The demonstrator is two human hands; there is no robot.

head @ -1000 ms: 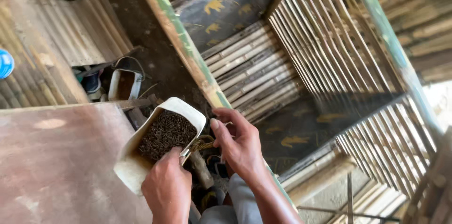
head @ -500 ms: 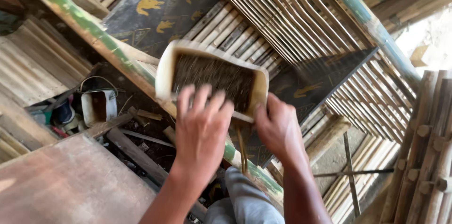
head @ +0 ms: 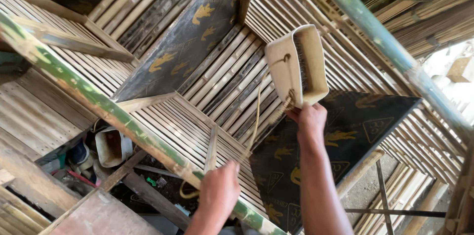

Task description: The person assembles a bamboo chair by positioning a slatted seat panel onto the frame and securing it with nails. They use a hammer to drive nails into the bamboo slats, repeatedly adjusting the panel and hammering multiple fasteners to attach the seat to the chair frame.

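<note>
So there's this long green-painted wooden beam [head: 123, 121] cutting diagonally across the lower left. Right under it sits a cut-open whitish jug [head: 112, 147], with some shoes and clutter [head: 74, 158] just beside that. Above the beam is a slatted bamboo wall [head: 217, 82] with dark printed sheets [head: 192, 32] on it. A brown board [head: 106, 215] lies below the beam.

Two hands are seen: one left hand [head: 219, 190] and one right hand [head: 310, 122]. One cream scoop-shaped container [head: 297, 64] is counted, one rope [head: 256, 116], one green-painted pole [head: 113, 116], two dark printed panels [head: 192, 32], and one cut jug [head: 112, 147].
</note>
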